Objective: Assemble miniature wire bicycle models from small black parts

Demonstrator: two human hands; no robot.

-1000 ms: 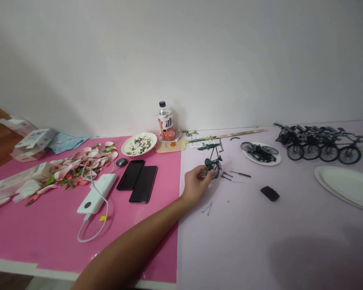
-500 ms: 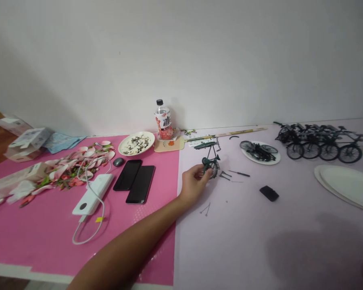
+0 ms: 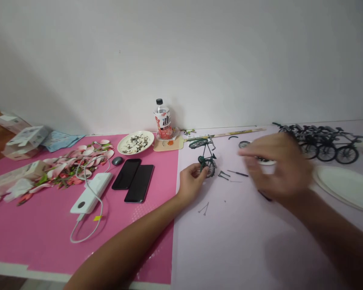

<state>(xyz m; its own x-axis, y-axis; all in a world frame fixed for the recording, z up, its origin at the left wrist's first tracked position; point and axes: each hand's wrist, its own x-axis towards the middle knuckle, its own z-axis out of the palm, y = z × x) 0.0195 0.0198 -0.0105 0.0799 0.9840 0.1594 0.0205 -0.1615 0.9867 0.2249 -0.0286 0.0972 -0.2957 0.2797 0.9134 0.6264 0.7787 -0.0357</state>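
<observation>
My left hand [image 3: 193, 180] is closed around the wheel end of a dark green miniature bicycle [image 3: 207, 155]. The model's frame points upward, with a second wheel or flat part at its top. Blurred by motion, my right hand [image 3: 275, 167] hangs over the table at the right, fingers stretched out and thumb apart; I see nothing in it. Behind it, a white plate [image 3: 266, 162] of black bicycle parts is mostly hidden. Between the hands lie a small forked part [image 3: 224, 175] and a thin black screwdriver-like tool [image 3: 237, 173]. Thin pins [image 3: 203, 208] lie nearer me.
Several finished model bicycles [image 3: 346, 153] stand at the far right, near stacked white plates [image 3: 345, 187]. On the pink left side are two phones [image 3: 139, 183], a white power strip [image 3: 90, 193] with a cable, petals [image 3: 78, 161], a plate of small pieces [image 3: 135, 143] and a bottle [image 3: 163, 121].
My right hand has come in from the lower right and now covers part of the parts plate and the black piece. The bicycle in my left hand has turned slightly at its top.
</observation>
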